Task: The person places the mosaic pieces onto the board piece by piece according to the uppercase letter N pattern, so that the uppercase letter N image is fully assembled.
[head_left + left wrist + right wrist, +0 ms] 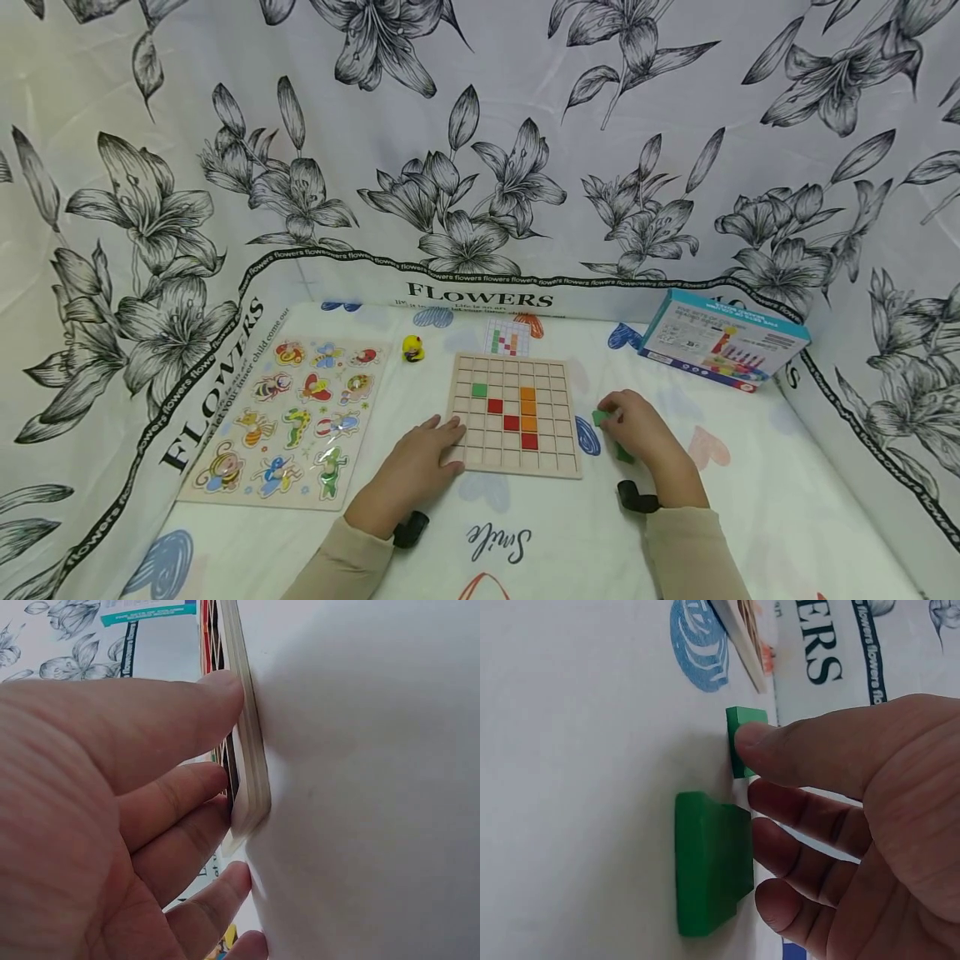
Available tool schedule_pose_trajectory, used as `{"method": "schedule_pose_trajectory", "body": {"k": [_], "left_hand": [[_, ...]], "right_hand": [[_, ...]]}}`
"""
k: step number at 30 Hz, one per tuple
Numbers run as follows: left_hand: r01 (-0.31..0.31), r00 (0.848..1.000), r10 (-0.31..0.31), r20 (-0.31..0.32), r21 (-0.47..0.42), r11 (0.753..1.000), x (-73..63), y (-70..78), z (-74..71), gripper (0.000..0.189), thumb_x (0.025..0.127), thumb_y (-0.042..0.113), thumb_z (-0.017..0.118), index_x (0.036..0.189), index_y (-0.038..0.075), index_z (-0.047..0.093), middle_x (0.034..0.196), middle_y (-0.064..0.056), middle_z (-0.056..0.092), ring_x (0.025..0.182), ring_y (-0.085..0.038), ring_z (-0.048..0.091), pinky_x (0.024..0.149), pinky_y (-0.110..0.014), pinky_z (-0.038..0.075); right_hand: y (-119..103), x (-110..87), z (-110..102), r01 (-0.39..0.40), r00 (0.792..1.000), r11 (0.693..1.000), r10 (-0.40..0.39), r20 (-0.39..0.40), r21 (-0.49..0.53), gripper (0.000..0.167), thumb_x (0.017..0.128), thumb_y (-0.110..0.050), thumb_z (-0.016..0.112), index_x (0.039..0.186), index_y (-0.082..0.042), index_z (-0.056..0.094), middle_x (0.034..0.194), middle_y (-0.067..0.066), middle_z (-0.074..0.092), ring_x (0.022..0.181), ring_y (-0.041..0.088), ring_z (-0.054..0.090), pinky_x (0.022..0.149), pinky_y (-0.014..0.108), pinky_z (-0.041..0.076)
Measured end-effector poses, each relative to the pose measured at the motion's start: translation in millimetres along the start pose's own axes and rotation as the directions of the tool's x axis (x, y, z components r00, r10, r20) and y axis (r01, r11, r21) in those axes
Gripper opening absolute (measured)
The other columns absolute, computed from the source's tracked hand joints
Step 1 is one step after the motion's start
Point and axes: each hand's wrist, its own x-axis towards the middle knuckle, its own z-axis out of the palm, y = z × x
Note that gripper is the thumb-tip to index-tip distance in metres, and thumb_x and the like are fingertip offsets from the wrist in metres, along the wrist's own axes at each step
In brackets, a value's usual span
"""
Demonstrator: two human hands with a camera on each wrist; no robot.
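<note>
A wooden grid board (480, 450) lies in the middle, with one green square (479, 390), three red squares (512, 423) and three orange squares (528, 407) in its cells. My left hand (420, 462) rests at the board's near left corner, thumb and fingertips touching its edge, as the left wrist view also shows. To the right of the board, my right hand (636, 425) pinches a green tile (739, 754) low at the tablecloth; the index finger is hidden behind the thumb. Beside its other fingers lie more green pieces (701, 862), close together.
Behind the board lies a small pattern card (507, 337), with a yellow toy figure (412, 348) to its left. An insect picture board (285, 425) takes up the left side. A blue and white box (723, 340) stands at the back right, before the flowered curtain (465, 208).
</note>
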Motion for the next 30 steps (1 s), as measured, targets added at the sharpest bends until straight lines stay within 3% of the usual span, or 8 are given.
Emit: {"method": "schedule_pose_trajectory", "body": {"k": [6, 11, 17, 24, 30], "left_hand": [[0.006, 1.000, -0.006, 0.002, 0.000, 1.000, 0.0, 1.1, -0.1, 0.060, 0.097, 0.022, 0.084, 0.152, 0.010, 0.065, 0.164, -0.005, 0.057, 0.160, -0.040, 0.042, 0.128, -0.066, 0.036], [0.013, 1.000, -0.013, 0.008, 0.003, 1.000, -0.8, 1.7, -0.1, 0.060, 0.097, 0.023, 0.083, 0.153, 0.010, 0.065, 0.165, -0.004, 0.056, 0.161, -0.040, 0.041, 0.128, -0.066, 0.036], [0.017, 1.000, -0.017, 0.008, 0.014, 1.000, -0.3, 1.5, -0.7, 0.059, 0.098, 0.023, 0.083, 0.153, 0.010, 0.065, 0.165, -0.004, 0.056, 0.161, -0.039, 0.041, 0.128, -0.066, 0.036], [0.020, 1.000, -0.020, 0.016, 0.013, 1.000, 0.9, 1.3, -0.4, 0.059, 0.098, 0.023, 0.082, 0.153, 0.010, 0.065, 0.165, -0.005, 0.056, 0.161, -0.039, 0.040, 0.129, -0.065, 0.034], [0.000, 1.000, -0.001, 0.004, 0.040, 0.999, 1.0, 0.3, -1.0, 0.057, 0.098, 0.022, 0.082, 0.151, 0.009, 0.066, 0.163, -0.006, 0.058, 0.159, -0.040, 0.043, 0.128, -0.065, 0.037]], "right_hand": [[-0.4, -2.1, -4.3, -0.015, 1.000, 0.999, 0.015, -0.005, 0.033, 0.018, 0.103, -0.013, 0.072, 0.120, -0.007, 0.069, 0.110, 0.010, 0.069, 0.092, 0.025, 0.060, 0.082, 0.042, 0.056], [-10.3, -2.5, -3.9, 0.009, 0.998, 1.000, -0.008, -0.057, 0.013, 0.010, 0.105, -0.012, 0.071, 0.114, -0.008, 0.069, 0.102, 0.008, 0.068, 0.091, 0.024, 0.059, 0.081, 0.039, 0.053], [-59.4, 0.2, 13.7, 0.125, 0.986, 0.992, -0.121, -0.112, 0.028, 0.005, 0.106, -0.011, 0.072, 0.111, -0.012, 0.072, 0.097, 0.003, 0.067, 0.088, 0.021, 0.058, 0.077, 0.034, 0.053], [-116.5, 13.2, 49.1, 0.268, 0.962, 0.958, -0.260, -0.089, 0.101, 0.005, 0.104, -0.011, 0.074, 0.107, -0.015, 0.075, 0.094, -0.002, 0.071, 0.084, 0.017, 0.060, 0.075, 0.033, 0.056], [-146.7, 26.9, 71.5, 0.327, 0.945, 0.939, -0.322, -0.060, 0.106, 0.004, 0.106, -0.014, 0.072, 0.109, -0.015, 0.074, 0.097, -0.004, 0.072, 0.085, 0.016, 0.062, 0.080, 0.036, 0.057]]}}
